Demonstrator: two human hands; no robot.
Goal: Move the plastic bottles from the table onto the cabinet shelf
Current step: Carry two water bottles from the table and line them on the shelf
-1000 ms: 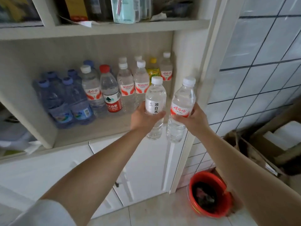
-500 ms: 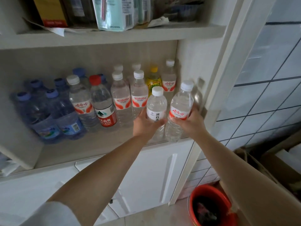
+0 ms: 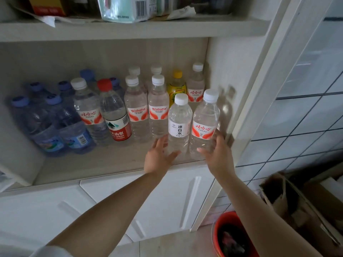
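Two clear bottles with white caps stand upright at the front right of the cabinet shelf [image 3: 104,164]: one with a white label [image 3: 179,125] and one with a red label [image 3: 204,125]. My left hand [image 3: 159,156] is just in front of the white-label bottle, fingers spread and loose around its base. My right hand [image 3: 217,154] sits at the red-label bottle's lower right, fingers relaxed and barely off it. Behind them stand several other bottles: red-labelled ones [image 3: 136,110], a red-capped one [image 3: 115,115], a yellow one [image 3: 176,88] and blue ones [image 3: 74,123].
The cabinet's right wall [image 3: 228,71] is close beside the red-label bottle. An upper shelf [image 3: 130,28] carries boxes and packets. White cabinet doors [image 3: 167,201] lie below. A red bucket [image 3: 232,236] and cardboard boxes [image 3: 289,201] sit on the floor at right.
Both bottles went from held in the air to standing on the shelf's front right. My two hands have loosened their grip and drawn back slightly.
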